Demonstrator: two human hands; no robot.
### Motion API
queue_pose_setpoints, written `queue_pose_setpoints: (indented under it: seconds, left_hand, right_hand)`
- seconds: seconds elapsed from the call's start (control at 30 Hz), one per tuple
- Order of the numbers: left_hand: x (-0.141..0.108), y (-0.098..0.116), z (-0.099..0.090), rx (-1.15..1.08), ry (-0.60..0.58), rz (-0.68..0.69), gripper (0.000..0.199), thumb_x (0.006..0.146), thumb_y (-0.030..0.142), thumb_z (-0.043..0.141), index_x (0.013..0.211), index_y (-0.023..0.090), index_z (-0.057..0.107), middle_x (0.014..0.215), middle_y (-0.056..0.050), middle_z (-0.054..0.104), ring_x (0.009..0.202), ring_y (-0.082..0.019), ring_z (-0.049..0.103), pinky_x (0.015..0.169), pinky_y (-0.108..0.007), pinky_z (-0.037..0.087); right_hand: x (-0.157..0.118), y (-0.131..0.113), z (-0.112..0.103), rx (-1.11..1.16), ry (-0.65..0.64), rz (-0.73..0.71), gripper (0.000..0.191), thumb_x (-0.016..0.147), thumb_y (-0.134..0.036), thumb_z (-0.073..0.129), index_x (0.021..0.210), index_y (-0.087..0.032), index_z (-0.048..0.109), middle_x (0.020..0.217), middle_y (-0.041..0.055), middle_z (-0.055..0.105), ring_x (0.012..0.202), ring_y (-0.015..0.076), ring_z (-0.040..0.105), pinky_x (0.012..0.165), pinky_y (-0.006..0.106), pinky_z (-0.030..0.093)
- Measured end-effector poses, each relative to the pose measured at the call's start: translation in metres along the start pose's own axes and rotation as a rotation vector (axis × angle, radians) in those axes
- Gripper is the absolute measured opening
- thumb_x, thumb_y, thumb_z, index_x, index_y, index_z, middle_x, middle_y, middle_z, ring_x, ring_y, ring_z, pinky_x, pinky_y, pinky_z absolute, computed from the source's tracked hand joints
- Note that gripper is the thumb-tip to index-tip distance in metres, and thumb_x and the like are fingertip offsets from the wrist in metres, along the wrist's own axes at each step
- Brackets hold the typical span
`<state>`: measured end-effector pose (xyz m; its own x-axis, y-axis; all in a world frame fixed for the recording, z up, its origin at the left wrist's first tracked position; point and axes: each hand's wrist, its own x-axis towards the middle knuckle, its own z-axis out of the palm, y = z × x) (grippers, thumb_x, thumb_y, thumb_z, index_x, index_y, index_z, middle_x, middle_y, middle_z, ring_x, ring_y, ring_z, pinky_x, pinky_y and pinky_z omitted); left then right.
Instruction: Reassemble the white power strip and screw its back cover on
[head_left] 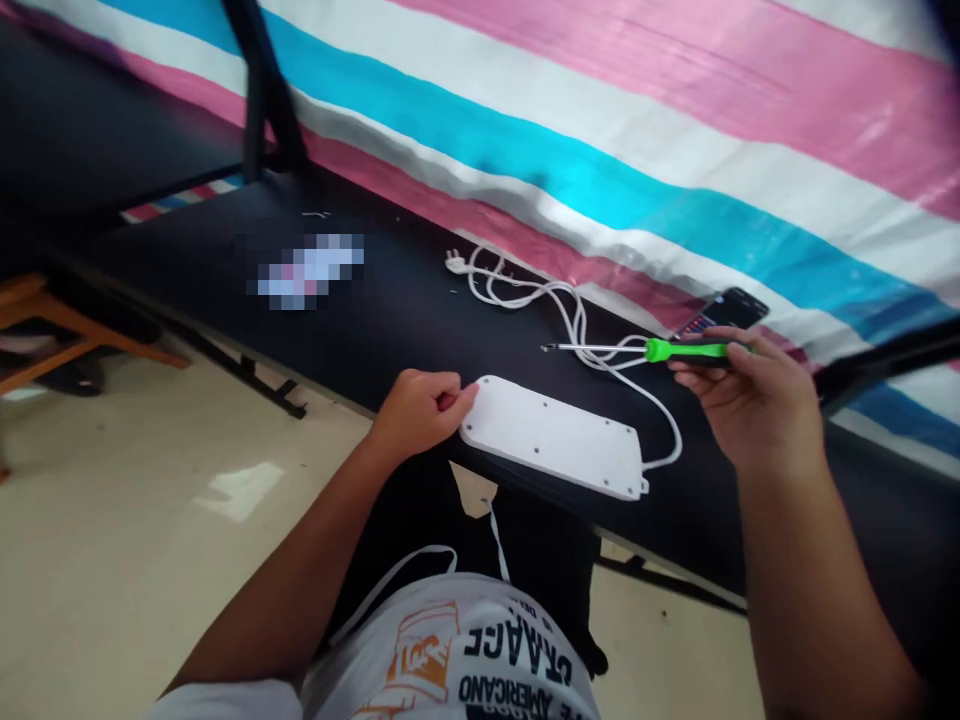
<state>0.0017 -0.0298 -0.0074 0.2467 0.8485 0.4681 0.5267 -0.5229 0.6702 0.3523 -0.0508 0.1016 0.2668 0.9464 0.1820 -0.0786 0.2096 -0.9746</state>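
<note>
A white power strip (574, 430) lies on the black table (390, 330) near its front edge, its underside with several screw holes facing up. My left hand (420, 410) is closed at the strip's left end, thumb against the corner. To the right and above the strip, my right hand (776, 405) grips a screwdriver (686, 350) by its green handle. The metal shaft points left, and a small dark bit shows at its tip, too small to make out. From the strip's right end runs a white cord (679, 440), loosely coiled behind it and ending in a plug (455, 262).
A phone (731, 308) lies at the back right, beyond my right hand. On the table's left part is a pixelated patch (311, 272). Striped plastic sheeting (600, 200) hangs along the back edge. A wooden stool (67, 330) stands on the floor at left.
</note>
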Motion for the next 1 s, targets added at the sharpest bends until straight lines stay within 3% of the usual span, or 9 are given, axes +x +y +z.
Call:
queue_pose_setpoints:
  seconds: [0.17,0.33,0.57,1.0]
  left_hand:
    - [0.003,0.0,0.001,0.076,0.011,0.052,0.051,0.09,0.029,0.066,0.054,0.018,0.031,0.048,0.009,0.024,0.045,-0.006,0.024,0.05,-0.025,0.026]
    - [0.004,-0.001,0.004,0.125,0.022,0.066,0.053,0.089,0.03,0.068,0.052,0.018,0.032,0.049,0.008,0.024,0.045,-0.006,0.023,0.048,-0.024,0.026]
    - [0.004,-0.002,0.006,0.175,0.027,0.077,0.053,0.089,0.029,0.069,0.052,0.018,0.032,0.049,0.008,0.024,0.045,-0.006,0.022,0.048,-0.025,0.025]
    - [0.004,-0.002,0.007,0.168,0.035,0.05,0.053,0.088,0.029,0.069,0.051,0.018,0.032,0.048,0.008,0.024,0.045,-0.006,0.023,0.048,-0.026,0.025]
  right_hand:
    - [-0.041,-0.006,-0.061,0.002,0.243,-0.007,0.023,0.071,-0.02,0.07,0.091,-0.009,0.075,0.08,0.0128,0.078,0.055,0.0219,0.075,0.051,0.025,0.064]
    - [-0.077,0.005,-0.092,-0.032,0.378,0.043,0.022,0.069,-0.023,0.072,0.088,-0.011,0.076,0.077,0.011,0.078,0.049,0.0217,0.072,0.047,0.025,0.062]
    - [-0.101,0.025,-0.107,-0.031,0.43,0.142,0.023,0.068,-0.028,0.077,0.086,-0.013,0.075,0.075,0.0101,0.077,0.044,0.0193,0.068,0.044,0.024,0.06]
    - [-0.105,0.048,-0.109,-0.071,0.33,0.192,0.011,0.082,-0.027,0.071,0.091,-0.02,0.075,0.082,0.0047,0.079,0.052,0.0153,0.072,0.05,0.024,0.063]
